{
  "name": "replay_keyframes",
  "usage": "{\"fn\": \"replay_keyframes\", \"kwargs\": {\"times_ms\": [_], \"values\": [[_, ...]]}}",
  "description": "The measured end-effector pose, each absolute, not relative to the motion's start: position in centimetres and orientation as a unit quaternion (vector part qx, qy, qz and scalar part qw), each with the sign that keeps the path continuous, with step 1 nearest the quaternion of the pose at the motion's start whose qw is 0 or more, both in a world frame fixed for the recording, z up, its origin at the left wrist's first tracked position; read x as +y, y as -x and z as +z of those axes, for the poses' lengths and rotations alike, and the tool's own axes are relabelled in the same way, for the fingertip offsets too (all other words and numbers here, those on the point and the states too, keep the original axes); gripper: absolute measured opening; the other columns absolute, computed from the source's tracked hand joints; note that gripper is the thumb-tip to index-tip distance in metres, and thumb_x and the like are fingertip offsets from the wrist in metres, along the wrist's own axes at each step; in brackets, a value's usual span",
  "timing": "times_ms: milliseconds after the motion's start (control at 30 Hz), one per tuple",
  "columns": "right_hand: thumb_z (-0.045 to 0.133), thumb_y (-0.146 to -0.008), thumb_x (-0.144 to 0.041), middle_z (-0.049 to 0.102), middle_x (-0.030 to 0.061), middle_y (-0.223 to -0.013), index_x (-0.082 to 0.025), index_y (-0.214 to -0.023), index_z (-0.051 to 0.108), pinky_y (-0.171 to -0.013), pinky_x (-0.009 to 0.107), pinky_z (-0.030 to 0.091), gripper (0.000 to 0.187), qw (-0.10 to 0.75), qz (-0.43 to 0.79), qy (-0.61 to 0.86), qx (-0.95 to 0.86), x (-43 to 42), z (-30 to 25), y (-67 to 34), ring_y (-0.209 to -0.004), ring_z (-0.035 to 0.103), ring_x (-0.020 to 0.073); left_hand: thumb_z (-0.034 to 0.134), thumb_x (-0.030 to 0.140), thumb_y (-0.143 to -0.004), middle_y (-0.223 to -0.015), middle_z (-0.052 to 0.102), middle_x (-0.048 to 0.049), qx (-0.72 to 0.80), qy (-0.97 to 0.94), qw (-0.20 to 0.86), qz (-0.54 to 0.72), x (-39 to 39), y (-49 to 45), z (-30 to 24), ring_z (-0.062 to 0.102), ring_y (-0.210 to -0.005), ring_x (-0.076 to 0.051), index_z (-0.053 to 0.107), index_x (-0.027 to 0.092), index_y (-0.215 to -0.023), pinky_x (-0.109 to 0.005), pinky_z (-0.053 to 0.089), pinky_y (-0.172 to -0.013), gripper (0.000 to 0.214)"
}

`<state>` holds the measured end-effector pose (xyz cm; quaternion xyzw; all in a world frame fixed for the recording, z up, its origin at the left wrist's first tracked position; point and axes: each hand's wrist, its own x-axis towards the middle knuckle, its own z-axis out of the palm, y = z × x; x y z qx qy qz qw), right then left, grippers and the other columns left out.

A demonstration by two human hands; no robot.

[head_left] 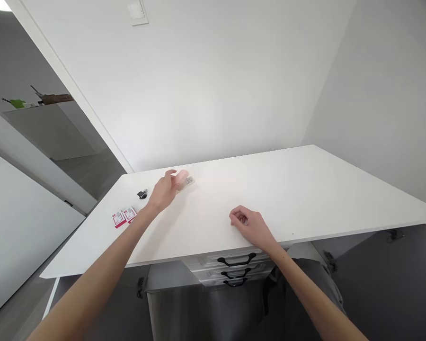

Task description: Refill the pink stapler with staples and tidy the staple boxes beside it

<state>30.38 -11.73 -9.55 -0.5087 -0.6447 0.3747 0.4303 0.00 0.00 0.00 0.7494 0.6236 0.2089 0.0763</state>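
Observation:
My left hand (pixel 165 190) reaches out over the white table (pixel 305 189), fingers blurred, closing around a small pale object (pixel 185 180) with a grey label near the far left part of the top. My right hand (pixel 250 225) rests on the table near its front edge, fingers loosely curled under, with nothing visible in them. A small black object (pixel 142 194) lies just left of my left hand. Two red-and-white packets (pixel 124 217) lie side by side beside my left forearm.
A white drawer unit (pixel 230 265) with three black handles sits under the table's front edge. White walls meet in a corner behind the table. A doorway opens at the left, with a shelf (pixel 39 100) holding green and brown items.

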Motion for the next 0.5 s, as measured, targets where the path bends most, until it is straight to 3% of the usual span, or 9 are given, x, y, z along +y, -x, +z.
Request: {"fn": "replay_keyframes", "kwargs": {"times_ms": [133, 267, 400, 500], "values": [[0.057, -0.097, -0.040, 0.074, 0.0014, -0.083, -0.025, -0.092, 0.067, -0.075, 0.034, 0.050, 0.019, 0.437, 0.384, 0.497, -0.644, -11.6, -9.7, -30.4, -0.080, 0.065, 0.0197, 0.053, 0.050, -0.101, -0.136, 0.071, -0.0096, 0.513, -0.803, 0.172, 0.251, -2.0, -2.5, 1.0, 0.065, -0.127, -0.029, 0.043, 0.026, -0.151, -0.044, 0.053, -0.102, 0.056], [0.058, -0.098, -0.045, 0.074, 0.0038, -0.090, -0.023, -0.103, 0.066, -0.078, 0.035, 0.052, 0.024, 0.495, 0.420, 0.469, -0.599, -11.2, -9.4, -31.2, -0.079, 0.065, 0.0188, 0.067, 0.055, -0.095, -0.141, 0.070, -0.0090, 0.420, -0.818, 0.311, 0.241, -3.8, -4.7, 2.5, 0.067, -0.128, -0.028, 0.065, 0.025, -0.135, -0.044, 0.050, -0.111, 0.049], [0.060, -0.098, -0.046, 0.069, 0.0059, -0.111, -0.024, -0.118, 0.064, -0.081, 0.036, 0.054, 0.030, 0.535, 0.397, 0.443, -0.600, -11.1, -6.8, -33.1, -0.077, 0.064, 0.0156, 0.077, 0.048, -0.090, -0.134, 0.074, -0.0111, 0.338, -0.796, 0.468, 0.182, -5.0, -6.3, 3.6, 0.071, -0.120, -0.029, 0.073, 0.025, -0.131, -0.045, 0.055, -0.105, 0.047], [0.064, -0.097, -0.040, 0.062, 0.0069, -0.131, -0.031, -0.136, 0.062, -0.088, 0.036, 0.056, 0.040, 0.480, 0.419, 0.379, -0.671, -11.7, -3.4, -34.3, -0.089, 0.067, 0.0155, 0.079, 0.045, -0.090, -0.129, 0.075, -0.0131, 0.278, -0.762, 0.568, 0.137, -5.5, -7.5, 3.5, 0.073, -0.114, -0.028, 0.074, 0.025, -0.131, -0.044, 0.056, -0.101, 0.046]]}}
